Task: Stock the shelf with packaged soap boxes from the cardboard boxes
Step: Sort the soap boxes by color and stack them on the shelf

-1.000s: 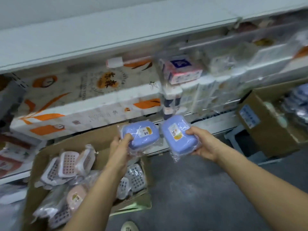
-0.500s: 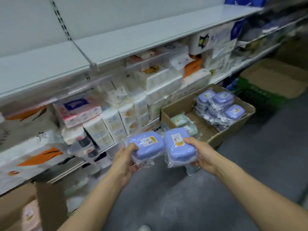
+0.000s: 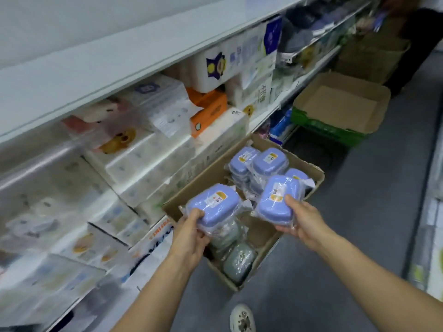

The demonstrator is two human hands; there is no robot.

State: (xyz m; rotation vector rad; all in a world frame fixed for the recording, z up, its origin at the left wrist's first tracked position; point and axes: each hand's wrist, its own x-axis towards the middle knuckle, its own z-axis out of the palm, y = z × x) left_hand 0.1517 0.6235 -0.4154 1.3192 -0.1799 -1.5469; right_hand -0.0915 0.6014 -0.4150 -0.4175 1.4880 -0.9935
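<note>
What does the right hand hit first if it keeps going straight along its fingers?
Probably the wrapped purple soap boxes stacked in the open cardboard box, ahead of the right hand; depth is uncertain.

You stand on a smooth grey floor in a shop aisle. To your left runs a long pale shelf board, a plain whitish wall above it, under even, soft light.

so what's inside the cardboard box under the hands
The cardboard box holds wrapped purple soap boxes at its far end and green soap boxes nearer. The hand-held packs hide the middle, and deeper layers are covered.
</note>
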